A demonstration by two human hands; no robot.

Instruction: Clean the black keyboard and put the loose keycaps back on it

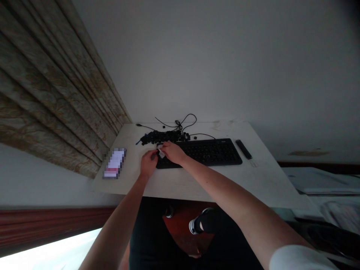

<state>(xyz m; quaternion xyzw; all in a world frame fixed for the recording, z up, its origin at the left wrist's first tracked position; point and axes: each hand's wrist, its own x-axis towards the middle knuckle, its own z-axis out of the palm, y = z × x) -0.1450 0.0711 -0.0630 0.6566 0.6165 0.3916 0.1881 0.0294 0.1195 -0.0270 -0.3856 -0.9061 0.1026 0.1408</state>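
Note:
A black keyboard (225,152) lies on the white table, and many of its keycaps appear to be off. My right hand (172,152) is closed on a white tissue (161,151) and presses it against the keyboard's left end. At the left edge of the keyboard, my left hand (149,162) grips the side with its fingers close to the tissue. Just behind both hands lies a heap of loose black keycaps (160,136). The keys under my right hand are hidden.
A black cable (194,115) coils behind the heap, near the wall. On the table's left lies a blurred-out phone (114,163). A dark narrow bar (243,149) rests right of the keyboard. Patterned curtains (70,75) hang at the left.

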